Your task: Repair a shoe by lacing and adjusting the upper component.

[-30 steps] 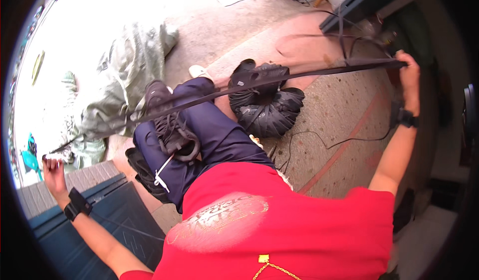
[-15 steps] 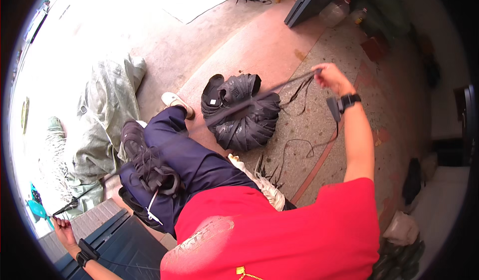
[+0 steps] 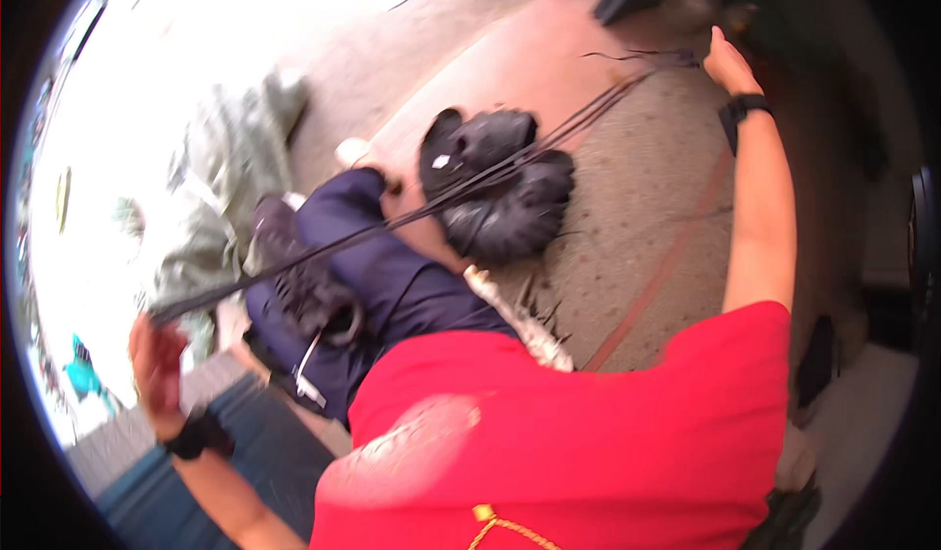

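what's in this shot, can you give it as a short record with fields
left hand: left hand gripping one end of the dark cords
right hand: right hand holding the far end, arm stretched out
cords: pulled taut across the lap
floor: black bundle lying under the cords
clothing: red shirt, navy trousers
sharpness: blurred

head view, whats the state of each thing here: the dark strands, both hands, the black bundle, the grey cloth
dark strands: stretched taut between both hands, across the lap
left hand: grip shut on the strands' lower end; blurred
right hand: raised with arm outstretched, grip shut on the strands' upper end
black bundle: lying in a heap on the floor, under the strands
grey cloth: crumpled on the floor
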Action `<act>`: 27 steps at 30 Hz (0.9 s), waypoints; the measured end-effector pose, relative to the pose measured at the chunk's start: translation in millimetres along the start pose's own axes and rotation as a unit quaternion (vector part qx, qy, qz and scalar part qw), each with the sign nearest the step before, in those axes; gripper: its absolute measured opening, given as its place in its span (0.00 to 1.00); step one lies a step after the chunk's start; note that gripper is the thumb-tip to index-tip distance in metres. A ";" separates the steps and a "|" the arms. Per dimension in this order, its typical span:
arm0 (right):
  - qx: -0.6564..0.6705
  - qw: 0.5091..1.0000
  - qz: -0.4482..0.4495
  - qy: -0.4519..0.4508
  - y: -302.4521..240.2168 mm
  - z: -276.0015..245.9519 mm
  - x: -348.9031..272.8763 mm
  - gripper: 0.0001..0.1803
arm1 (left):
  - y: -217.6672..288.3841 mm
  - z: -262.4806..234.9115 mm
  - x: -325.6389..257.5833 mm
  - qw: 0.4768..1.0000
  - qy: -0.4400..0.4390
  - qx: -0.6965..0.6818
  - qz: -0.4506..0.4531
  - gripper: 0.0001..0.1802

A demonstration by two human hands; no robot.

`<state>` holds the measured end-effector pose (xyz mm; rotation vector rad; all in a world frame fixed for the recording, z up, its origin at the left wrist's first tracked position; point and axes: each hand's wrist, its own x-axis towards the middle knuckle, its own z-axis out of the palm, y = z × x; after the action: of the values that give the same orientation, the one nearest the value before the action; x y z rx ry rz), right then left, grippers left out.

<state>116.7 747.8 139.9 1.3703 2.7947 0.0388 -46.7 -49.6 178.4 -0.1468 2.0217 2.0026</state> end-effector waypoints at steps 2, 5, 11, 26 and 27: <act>0.183 0.957 -0.225 -0.003 -63.1 19.4 -61.0 0.23 | -10.2 54.0 8.4 0.993 -0.105 0.048 -0.032 0.13; 0.332 0.851 -0.397 -0.093 -190.2 68.0 -158.7 0.14 | -21.8 108.4 14.8 0.920 -0.293 0.248 -0.076 0.13; 0.643 0.513 -0.485 -0.296 -364.6 48.4 -337.5 0.16 | -30.9 145.7 -5.3 0.888 -0.397 0.183 -0.141 0.16; 0.413 0.644 -0.499 -0.407 -344.3 62.9 -349.6 0.15 | -112.0 111.8 -10.7 0.892 -0.375 -0.003 -0.251 0.11; 0.386 0.656 -0.516 -0.393 -341.6 65.3 -351.1 0.15 | -115.4 111.0 -10.5 0.889 -0.384 0.028 -0.247 0.11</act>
<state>64.2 261.7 67.9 -0.4588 2.2799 -1.4516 9.7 55.8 71.4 0.1225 1.3485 1.3659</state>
